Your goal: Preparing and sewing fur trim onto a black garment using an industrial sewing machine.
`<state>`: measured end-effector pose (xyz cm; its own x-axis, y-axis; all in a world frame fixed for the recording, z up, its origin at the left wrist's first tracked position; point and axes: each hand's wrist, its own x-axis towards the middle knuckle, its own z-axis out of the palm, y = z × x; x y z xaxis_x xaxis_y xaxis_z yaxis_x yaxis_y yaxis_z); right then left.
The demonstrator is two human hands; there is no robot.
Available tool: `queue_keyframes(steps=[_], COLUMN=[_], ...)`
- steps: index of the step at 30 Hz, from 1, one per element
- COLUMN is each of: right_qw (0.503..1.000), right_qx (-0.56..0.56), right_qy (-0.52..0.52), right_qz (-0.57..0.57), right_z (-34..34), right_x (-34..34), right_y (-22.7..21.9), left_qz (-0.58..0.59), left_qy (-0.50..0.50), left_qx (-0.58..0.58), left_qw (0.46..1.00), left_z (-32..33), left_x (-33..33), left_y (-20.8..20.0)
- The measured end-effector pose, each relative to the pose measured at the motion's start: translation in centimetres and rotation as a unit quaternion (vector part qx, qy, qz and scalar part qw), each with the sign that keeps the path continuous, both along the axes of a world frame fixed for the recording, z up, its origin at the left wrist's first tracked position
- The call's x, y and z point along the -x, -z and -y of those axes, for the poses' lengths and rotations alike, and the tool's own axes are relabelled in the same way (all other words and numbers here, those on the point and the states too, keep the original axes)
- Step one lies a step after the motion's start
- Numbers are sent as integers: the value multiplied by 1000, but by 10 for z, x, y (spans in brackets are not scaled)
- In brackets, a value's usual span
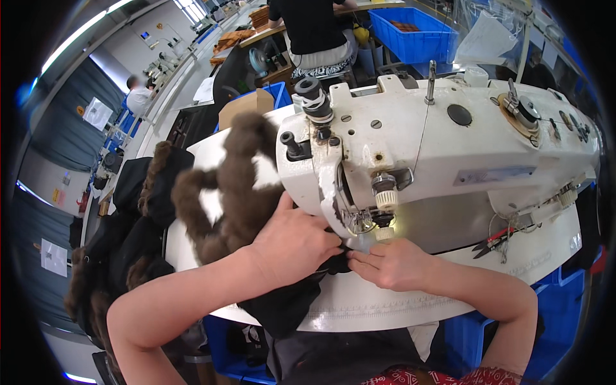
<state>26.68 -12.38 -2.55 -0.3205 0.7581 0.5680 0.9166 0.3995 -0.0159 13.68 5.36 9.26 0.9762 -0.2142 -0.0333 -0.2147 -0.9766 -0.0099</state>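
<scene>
As our left hand (290,242) presses and right hand (399,264) pinches soft black cloth (282,309), we're likely aligning its edge, needing steady feeding next.

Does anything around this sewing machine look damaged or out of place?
Nothing looks seriously wrong. The white sewing machine has brownish stains or wear on its head, and a messy tangle of pale thread lies by the red-handled scissors, which looks untidy.
</scene>
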Motion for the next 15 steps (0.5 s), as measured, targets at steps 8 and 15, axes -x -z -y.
queue_keyframes(steps=[8,15], right_qw=[999,999], right_qx=[-3,33], right_qy=[24,20], right_qz=[-28,-20], right_z=[5,1], right_x=[4,-4], right_y=[-1,17], left_qz=[-87,-98], left_qy=[-144,-113], left_qx=[186,267], left_qw=[968,952], left_z=[-10,-21], left_x=[2,-7], left_y=[24,26])
